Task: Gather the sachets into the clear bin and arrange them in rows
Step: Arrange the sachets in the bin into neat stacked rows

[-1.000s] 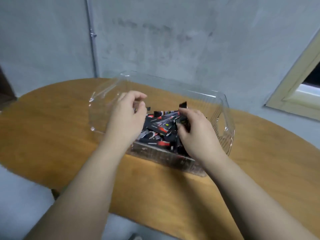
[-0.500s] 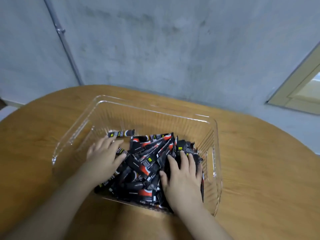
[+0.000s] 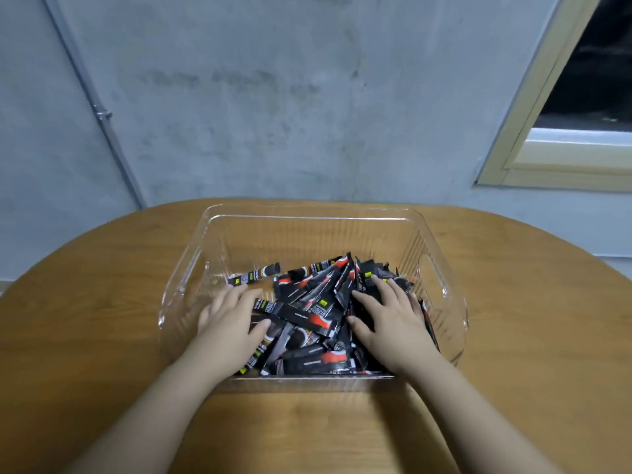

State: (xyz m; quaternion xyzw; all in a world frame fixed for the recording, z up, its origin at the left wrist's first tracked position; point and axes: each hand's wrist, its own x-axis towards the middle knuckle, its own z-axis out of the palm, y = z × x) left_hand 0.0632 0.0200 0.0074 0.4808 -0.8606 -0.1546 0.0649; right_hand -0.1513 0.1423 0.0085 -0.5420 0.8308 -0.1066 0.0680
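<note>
Resting flat, both hands, left [image 3: 229, 318] and right [image 3: 390, 314], apparently grip nothing atop sachets [image 3: 307, 313].

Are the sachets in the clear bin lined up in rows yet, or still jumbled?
Still jumbled: the sachets lie crisscrossed and overlapping in the clear bin, with one apart near the back.

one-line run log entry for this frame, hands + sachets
left hand: on sachets | right hand: flat on pile | sachets: jumbled in bin, no rows | bin: on table
</note>
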